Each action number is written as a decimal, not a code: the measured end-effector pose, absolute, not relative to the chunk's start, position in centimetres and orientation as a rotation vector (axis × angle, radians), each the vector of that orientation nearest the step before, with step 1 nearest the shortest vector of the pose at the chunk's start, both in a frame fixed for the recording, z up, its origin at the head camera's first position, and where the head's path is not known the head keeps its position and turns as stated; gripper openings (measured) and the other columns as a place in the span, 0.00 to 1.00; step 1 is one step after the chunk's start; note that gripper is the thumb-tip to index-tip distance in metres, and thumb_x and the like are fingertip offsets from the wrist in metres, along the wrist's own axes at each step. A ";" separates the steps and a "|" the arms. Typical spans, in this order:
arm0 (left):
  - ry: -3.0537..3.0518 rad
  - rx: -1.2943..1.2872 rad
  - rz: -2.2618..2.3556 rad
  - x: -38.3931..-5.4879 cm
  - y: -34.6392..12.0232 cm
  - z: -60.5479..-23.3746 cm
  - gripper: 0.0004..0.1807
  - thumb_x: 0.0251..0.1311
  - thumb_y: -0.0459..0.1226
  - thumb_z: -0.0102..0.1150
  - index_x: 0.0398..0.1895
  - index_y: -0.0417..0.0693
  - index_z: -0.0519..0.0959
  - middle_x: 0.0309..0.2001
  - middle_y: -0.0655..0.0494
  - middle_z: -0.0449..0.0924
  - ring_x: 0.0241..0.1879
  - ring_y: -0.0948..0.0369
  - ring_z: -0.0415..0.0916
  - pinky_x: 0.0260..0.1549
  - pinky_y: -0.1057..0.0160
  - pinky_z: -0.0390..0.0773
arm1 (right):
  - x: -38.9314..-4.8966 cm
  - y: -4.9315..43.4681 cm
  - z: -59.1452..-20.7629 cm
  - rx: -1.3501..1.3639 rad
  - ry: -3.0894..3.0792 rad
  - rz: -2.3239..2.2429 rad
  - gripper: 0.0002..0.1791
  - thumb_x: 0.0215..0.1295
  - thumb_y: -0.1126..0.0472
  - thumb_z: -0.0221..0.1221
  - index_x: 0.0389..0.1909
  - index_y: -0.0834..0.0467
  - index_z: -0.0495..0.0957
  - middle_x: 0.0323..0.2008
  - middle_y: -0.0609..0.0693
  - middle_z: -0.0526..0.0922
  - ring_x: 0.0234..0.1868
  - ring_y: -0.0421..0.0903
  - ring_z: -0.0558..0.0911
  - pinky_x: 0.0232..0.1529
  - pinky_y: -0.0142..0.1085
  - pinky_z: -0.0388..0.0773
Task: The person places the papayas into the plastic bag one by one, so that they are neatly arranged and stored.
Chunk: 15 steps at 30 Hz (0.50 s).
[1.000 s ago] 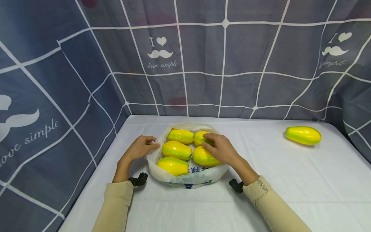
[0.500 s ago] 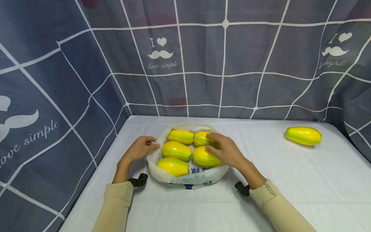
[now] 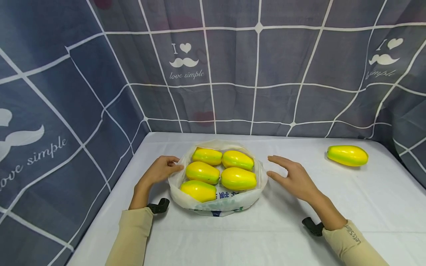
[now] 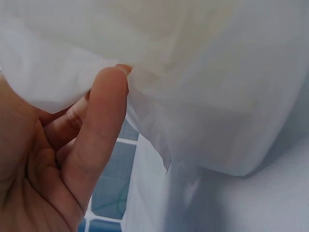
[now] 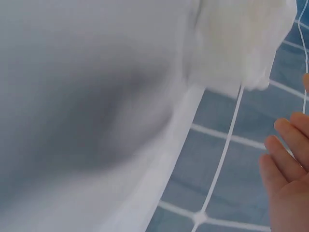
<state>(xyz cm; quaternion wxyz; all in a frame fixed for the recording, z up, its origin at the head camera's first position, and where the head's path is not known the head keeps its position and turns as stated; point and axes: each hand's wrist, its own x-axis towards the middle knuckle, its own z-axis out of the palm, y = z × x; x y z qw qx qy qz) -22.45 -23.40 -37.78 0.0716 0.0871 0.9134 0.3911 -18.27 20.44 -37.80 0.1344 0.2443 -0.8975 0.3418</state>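
Note:
A translucent white plastic bag [image 3: 229, 205] lies with its mouth spread wide, and several glossy yellow-green papayas [image 3: 203, 172] rest inside it. At the bag's left rim is my left hand [image 3: 161, 170]. In the left wrist view, thumb and fingers of that hand [image 4: 99, 123] pinch the thin plastic [image 4: 203, 121]. My right hand [image 3: 295, 180] hovers just right of the bag, fingers extended and holding nothing. The right wrist view has these spread fingers [image 5: 285, 159] apart from the bag's side [image 5: 231, 43].
Another papaya [image 3: 347, 155] lies at the far right of the white-covered table [image 3: 299, 236]. Grey checked cloth [image 3: 233, 103] hangs behind the table and along its left side. A black wrist mount [image 3: 159, 206] sits on the left forearm, and a similar one [image 3: 313, 226] on the right.
My right hand has left the papayas at the bag's right side and moved right, out past the rim. The left hand has stayed at the rim.

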 end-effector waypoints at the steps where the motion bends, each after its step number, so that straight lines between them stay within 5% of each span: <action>1: 2.747 0.263 1.174 -22.4 -23.4 -37.8 0.21 0.65 0.41 0.63 0.54 0.34 0.79 0.34 0.49 0.81 0.31 0.57 0.73 0.31 0.61 0.74 | -18.1 21.0 -37.8 0.693 -2.604 0.986 0.26 0.64 0.58 0.67 0.60 0.64 0.76 0.59 0.59 0.78 0.62 0.60 0.74 0.59 0.56 0.68; 15: 2.754 0.256 1.164 -22.4 -23.5 -37.8 0.22 0.65 0.42 0.63 0.55 0.34 0.79 0.35 0.48 0.80 0.32 0.56 0.73 0.31 0.61 0.74 | -16.2 27.3 -38.3 0.487 -2.673 0.961 0.27 0.63 0.55 0.67 0.60 0.63 0.77 0.59 0.66 0.76 0.61 0.66 0.72 0.51 0.59 0.67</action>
